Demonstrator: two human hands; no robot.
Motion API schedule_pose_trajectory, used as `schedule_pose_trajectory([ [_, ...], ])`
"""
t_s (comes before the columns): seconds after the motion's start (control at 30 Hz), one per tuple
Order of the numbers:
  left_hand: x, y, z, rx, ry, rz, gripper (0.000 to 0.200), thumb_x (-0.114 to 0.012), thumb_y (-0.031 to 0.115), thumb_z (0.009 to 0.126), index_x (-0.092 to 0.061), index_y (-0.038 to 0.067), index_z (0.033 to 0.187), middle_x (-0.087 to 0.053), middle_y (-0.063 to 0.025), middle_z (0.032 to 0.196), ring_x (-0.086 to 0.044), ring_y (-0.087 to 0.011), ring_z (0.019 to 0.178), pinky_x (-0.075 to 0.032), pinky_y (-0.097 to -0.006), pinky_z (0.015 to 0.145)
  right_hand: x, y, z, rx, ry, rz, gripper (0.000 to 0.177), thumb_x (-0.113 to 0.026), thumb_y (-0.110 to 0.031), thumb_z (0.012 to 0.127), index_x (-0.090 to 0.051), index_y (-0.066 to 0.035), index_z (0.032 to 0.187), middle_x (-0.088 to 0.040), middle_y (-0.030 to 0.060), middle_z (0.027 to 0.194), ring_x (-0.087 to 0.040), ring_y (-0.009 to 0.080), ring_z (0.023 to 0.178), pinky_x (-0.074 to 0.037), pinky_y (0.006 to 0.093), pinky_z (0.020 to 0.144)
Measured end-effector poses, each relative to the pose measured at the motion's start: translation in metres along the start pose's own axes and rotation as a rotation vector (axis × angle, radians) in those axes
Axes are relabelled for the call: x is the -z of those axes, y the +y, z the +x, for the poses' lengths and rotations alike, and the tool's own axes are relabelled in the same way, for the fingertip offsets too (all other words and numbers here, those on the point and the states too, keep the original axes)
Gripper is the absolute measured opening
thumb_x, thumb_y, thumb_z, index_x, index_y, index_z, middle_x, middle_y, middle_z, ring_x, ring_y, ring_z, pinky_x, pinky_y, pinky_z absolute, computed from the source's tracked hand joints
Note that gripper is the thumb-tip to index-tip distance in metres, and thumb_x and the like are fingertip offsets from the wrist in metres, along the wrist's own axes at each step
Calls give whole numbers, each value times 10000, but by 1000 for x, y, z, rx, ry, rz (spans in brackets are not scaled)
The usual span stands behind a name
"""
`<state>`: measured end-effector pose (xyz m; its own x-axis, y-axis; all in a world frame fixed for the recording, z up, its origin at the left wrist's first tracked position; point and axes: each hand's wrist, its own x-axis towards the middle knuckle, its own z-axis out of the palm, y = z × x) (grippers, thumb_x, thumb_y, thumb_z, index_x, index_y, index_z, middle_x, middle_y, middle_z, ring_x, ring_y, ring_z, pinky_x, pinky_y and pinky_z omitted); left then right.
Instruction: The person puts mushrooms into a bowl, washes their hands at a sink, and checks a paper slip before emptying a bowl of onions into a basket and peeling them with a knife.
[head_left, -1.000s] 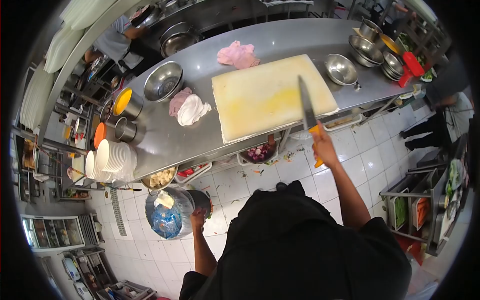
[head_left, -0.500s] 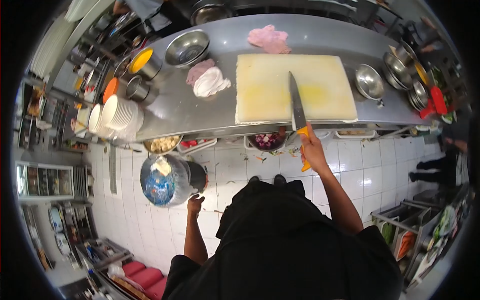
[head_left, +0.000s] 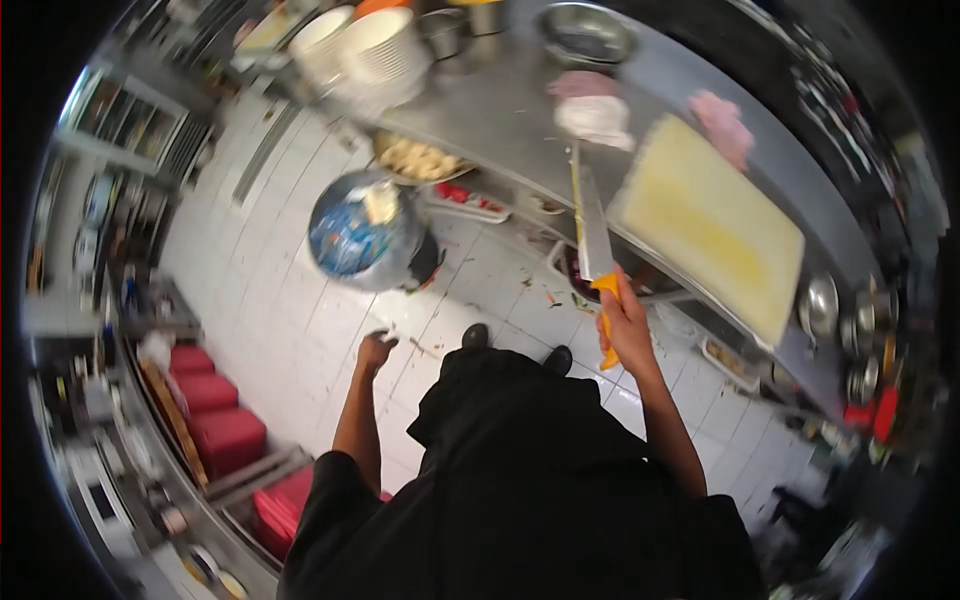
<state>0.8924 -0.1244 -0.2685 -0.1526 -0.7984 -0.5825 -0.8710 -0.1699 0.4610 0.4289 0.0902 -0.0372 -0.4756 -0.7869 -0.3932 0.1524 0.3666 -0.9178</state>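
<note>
My right hand (head_left: 627,325) is wrapped round the orange handle of a large knife (head_left: 592,225), its blade pointing up and away from me. The blade overlaps the front edge of the steel counter (head_left: 480,110) in view. Right of the blade lies the white cutting board (head_left: 710,225) with yellow stains. Near the knife tip is a white cloth (head_left: 592,118). My left hand (head_left: 375,350) hangs over the tiled floor, holding nothing visible, its fingers partly spread, below a bin lined with a clear bag (head_left: 355,235).
Stacked white bowls (head_left: 380,50) and a steel bowl (head_left: 585,35) stand on the counter. A pink cloth (head_left: 722,128) lies behind the board. Below the counter's edge is a bowl of pale pieces (head_left: 418,160). Red containers (head_left: 225,435) are at lower left.
The view has turned left, so the counter and board now appear slanted and the bin higher up. My right hand still holds the knife; the blade has moved off the board.
</note>
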Motion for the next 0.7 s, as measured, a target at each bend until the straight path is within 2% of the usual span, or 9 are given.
schedule_pose_trajectory([
  [0.1, 14, -5, -21, 70, 74, -202, 568, -720, 352, 782, -620, 27, 1237, -626, -260, 1193, -598, -357, 1151, -478, -398, 960, -57, -10, 17, -55, -183, -24, 517, -443, -178, 1012, -277, -116, 1498, -501, 42, 660, -444, 85, 436, -369, 249, 367],
  [0.2, 13, -57, -35, 128, 139, -335, 556, -715, 345, 792, -618, 33, 1243, -622, -262, 1200, -598, -359, 1149, -477, -400, 967, -132, 5, 62, -98, -405, -41, 467, -488, -106, 971, -356, -65, 1418, -540, 82, 743, -524, 116, 526, -434, 261, 444],
  [0.27, 12, -80, -57, 252, 177, -400, 556, -712, 349, 796, -615, 33, 1244, -625, -256, 1197, -602, -356, 1142, -478, -403, 965, -190, 33, 107, -119, -527, -32, 485, -543, -82, 922, -383, -47, 1379, -556, 89, 769, -538, 133, 534, -471, 286, 510],
  [0.33, 5, -112, -70, 330, 202, -409, 550, -705, 350, 807, -611, 28, 1242, -632, -245, 1191, -609, -354, 1130, -481, -406, 958, -260, 58, 164, 33, -622, -321, 473, -582, -94, 877, -434, -85, 1326, -590, 104, 780, -609, 214, 606, -502, 334, 570],
  [0.4, 7, -122, -88, 381, 186, -394, 523, -709, 314, 820, -610, 26, 1245, -634, -235, 1195, -616, -337, 1116, -486, -394, 941, -333, 92, 217, 554, -447, -707, 479, -583, -68, 849, -452, -110, 1308, -624, 174, 888, -652, 347, 825, -520, 416, 732],
  [0.47, 11, -119, -103, 438, 173, -416, 512, -714, 291, 832, -605, 22, 1254, -637, -227, 1196, -626, -317, 1099, -489, -384, 930, -388, 112, 259, 573, -415, -808, 502, -582, -62, 839, -455, -137, 1319, -582, 231, 1100, -584, 436, 1037, -487, 468, 865],
  [0.57, 13, -122, -109, 381, 180, -382, 518, -716, 339, 818, -623, 35, 1228, -640, -229, 1186, -640, -353, 1069, -500, -404, 922, -410, 157, 286, 398, -383, -1004, 523, -600, -56, 831, -458, -148, 1326, -500, 232, 1240, -574, 428, 1067, -493, 461, 869],
  [0.6, 30, -101, -110, 404, 148, -424, 497, -714, 304, 833, -616, 22, 1231, -641, -225, 1187, -664, -331, 1019, -518, -389, 885, -405, 160, 279, 282, -372, -1119, 583, -598, -7, 801, -452, -155, 1346, -480, 221, 1245, -577, 434, 1038, -496, 454, 870],
  [0.7, 33, -90, -86, 279, 191, -439, 474, -710, 262, 847, -608, 16, 1239, -639, -222, 1194, -678, -305, 984, -530, -367, 850, -349, 197, 256, 322, -384, -1127, 635, -597, 36, 762, -460, -154, 1352, -500, 208, 1167, -582, 416, 992, -498, 447, 856],
])
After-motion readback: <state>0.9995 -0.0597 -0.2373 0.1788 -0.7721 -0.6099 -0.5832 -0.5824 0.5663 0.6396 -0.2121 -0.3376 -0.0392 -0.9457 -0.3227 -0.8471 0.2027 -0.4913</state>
